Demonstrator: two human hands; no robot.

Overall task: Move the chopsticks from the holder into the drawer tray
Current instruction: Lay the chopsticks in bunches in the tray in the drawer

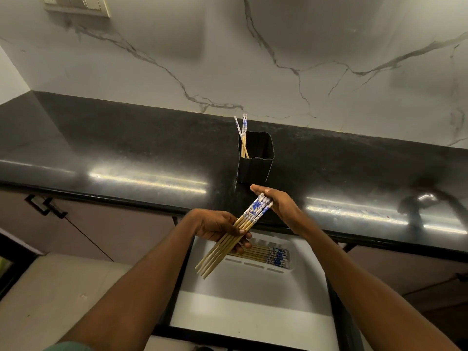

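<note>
The left hand (215,226) has its grip clamped on a bundle of chopsticks (234,235) above the open drawer tray (253,287). The right hand (281,206) lies flat, fingers apart, against the bundle's blue-patterned ends. More chopsticks (263,254) lie in the tray's rear compartment. Two remain in the black holder (255,158) on the tabletop (126,148).

White veined marble wall (278,46), glossy black countertop (126,153), beige cabinet doors (101,224), switch plate (78,5)
</note>
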